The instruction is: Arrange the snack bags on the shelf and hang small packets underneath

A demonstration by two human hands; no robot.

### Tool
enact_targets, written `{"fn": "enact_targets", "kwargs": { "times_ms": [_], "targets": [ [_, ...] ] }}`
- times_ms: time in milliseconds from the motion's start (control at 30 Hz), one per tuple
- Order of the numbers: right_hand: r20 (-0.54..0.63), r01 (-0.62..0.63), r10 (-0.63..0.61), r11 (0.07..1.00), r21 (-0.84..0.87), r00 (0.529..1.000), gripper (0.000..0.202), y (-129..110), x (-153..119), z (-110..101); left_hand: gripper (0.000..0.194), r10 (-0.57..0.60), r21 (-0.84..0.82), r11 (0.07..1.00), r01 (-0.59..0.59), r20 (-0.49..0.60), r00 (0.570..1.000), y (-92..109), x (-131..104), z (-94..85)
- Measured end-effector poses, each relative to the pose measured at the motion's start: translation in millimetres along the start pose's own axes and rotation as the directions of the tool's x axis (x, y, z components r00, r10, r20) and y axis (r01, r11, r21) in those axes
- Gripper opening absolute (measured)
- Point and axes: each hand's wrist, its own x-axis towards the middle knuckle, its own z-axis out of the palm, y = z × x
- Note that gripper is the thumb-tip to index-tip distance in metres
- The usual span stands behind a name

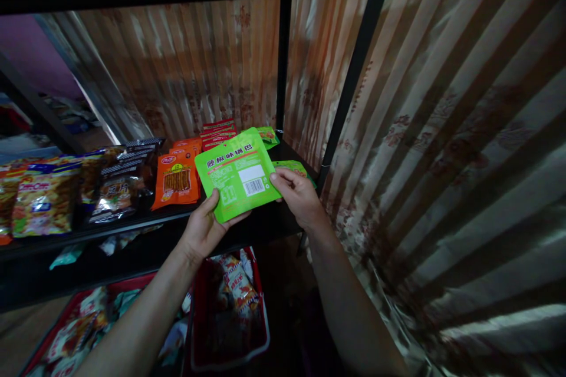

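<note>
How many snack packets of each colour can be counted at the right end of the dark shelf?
Bright green flat foil packets: 3, one held by the left hand and right hand at, two on the shelf
Orange flat packets in front: 1
Total: 4; stacked ones behind cannot be counted.

**One head view, looking down at a shelf**

I have a single camera, worn on the head, facing forward and tilted down. It sits close: my forearms enter from the bottom edge and meet near the middle, above the front edge of a dark shelf (pixel 132 221). The upper shelf board cuts across the top. A striped curtain (pixel 464 147) fills the right half, very near. Below, I look onto red baskets (pixel 230 353). No second view overlaps.
</note>
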Motion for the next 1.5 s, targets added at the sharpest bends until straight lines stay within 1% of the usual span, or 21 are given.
{"fn": "enact_targets", "kwargs": {
  "times_ms": [67,167,333,500,700,867,933,1000,1067,1133,1200,1233,1300,1367,1433,1500],
  "targets": [
    [0.029,-0.032,0.032,0.999,-0.025,0.999,0.031,-1.0,0.0,-2.3,0.040,0.007,0.001,1.000,-0.007,0.001,1.000,3.4,1.4,2.4],
    [0.022,-0.055,0.056,0.998,-0.039,0.998,0.033,1.3,0.9,-5.1,0.041,0.007,0.010,1.000,-0.007,0.014,1.000,6.3,3.7,3.4],
    [-0.016,-0.025,0.024,0.999,-0.041,1.000,0.030,5.9,3.3,-7.3,0.042,0.009,0.012,1.000,-0.010,0.055,0.998,4.3,7.3,-2.2],
    [0.010,0.007,-0.007,0.999,-0.045,1.000,0.026,7.7,4.4,-7.6,0.040,0.005,0.014,1.000,-0.006,0.048,0.999,2.4,8.9,-6.8],
    [-0.033,0.021,-0.024,0.997,-0.072,0.999,0.026,7.8,3.5,-6.1,0.042,-0.005,0.006,1.000,0.005,0.057,0.998,3.5,6.6,-2.8],
    [-0.041,0.034,-0.039,0.992,-0.125,0.998,0.029,11.5,5.0,-7.3,0.046,-0.004,0.031,1.000,0.002,0.061,0.998,3.0,5.3,-0.4],
    [-0.062,0.035,-0.046,0.986,-0.161,0.997,0.032,14.4,6.0,-8.3,0.046,0.010,0.037,0.999,-0.012,0.052,0.999,3.1,5.0,2.2],
    [-0.101,0.055,-0.078,0.976,-0.213,0.992,0.036,16.0,6.2,-9.0,0.044,0.031,0.034,0.999,-0.032,0.025,0.999,3.4,4.7,6.5],
    [-0.142,0.096,-0.142,0.952,-0.292,0.980,0.040,14.4,4.7,-9.1,0.041,0.065,0.029,0.997,-0.064,-0.014,0.998,3.4,4.8,11.8],
    [-0.159,0.150,-0.228,0.907,-0.395,0.960,0.040,8.5,1.1,-8.4,0.039,0.114,0.029,0.993,-0.113,-0.053,0.992,2.3,5.8,17.8],
    [-0.152,0.206,-0.314,0.849,-0.486,0.937,0.036,-0.5,-3.8,-6.9,0.036,0.185,0.032,0.983,-0.183,-0.095,0.978,-0.3,7.1,25.1],
    [-0.135,0.231,-0.345,0.824,-0.517,0.929,0.034,-5.3,-6.5,-5.9,0.035,0.221,0.033,0.975,-0.219,-0.115,0.968,-2.1,7.5,29.3],
    [-0.077,0.264,-0.356,0.805,-0.531,0.931,0.033,-13.8,-11.5,-3.9,0.033,0.291,0.049,0.957,-0.287,-0.152,0.945,-6.0,7.1,39.7],
    [0.007,0.274,-0.308,0.835,-0.477,0.951,0.039,-19.1,-15.2,-2.4,0.029,0.345,0.104,0.938,-0.331,-0.163,0.924,-9.7,4.4,52.2],
    [0.091,0.283,-0.270,0.868,-0.409,0.959,0.048,-20.5,-17.3,-1.6,0.023,0.371,0.176,0.923,-0.344,-0.162,0.914,-12.9,-0.1,65.9],
    [0.141,0.308,-0.274,0.861,-0.404,0.951,0.056,-18.9,-18.2,-1.5,0.019,0.359,0.217,0.921,-0.325,-0.146,0.922,-16.2,-4.7,78.8]
  ]
}}
